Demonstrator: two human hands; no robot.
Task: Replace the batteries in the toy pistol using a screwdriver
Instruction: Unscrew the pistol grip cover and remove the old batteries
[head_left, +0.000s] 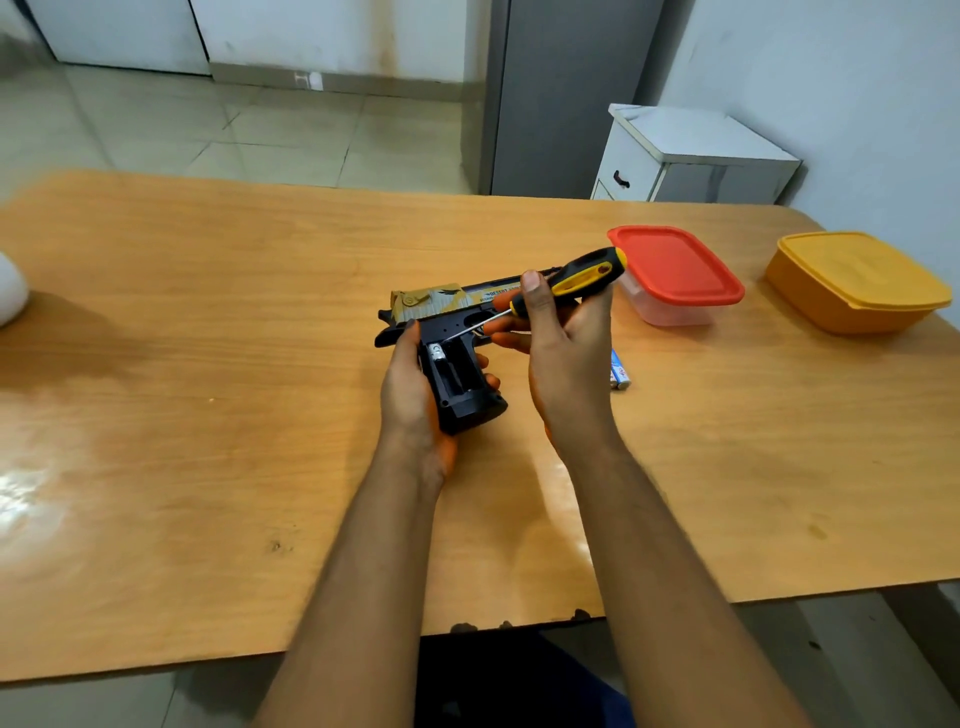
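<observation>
R grip (566, 332) round ribbed screwdriver (582, 275)

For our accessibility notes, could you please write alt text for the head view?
A left hand grips a black toy pistol with its battery compartment open, while the right hand holds a black-and-yellow screwdriver tipped into it. Batteries lie on the wooden table.

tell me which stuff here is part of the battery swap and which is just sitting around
In the job:
toy pistol, grip compartment open, held by the left hand
screwdriver, held by the right hand, tip at the compartment
batteries on the table

Lying about:
red-lidded container
yellow container
white object at the left edge
</observation>
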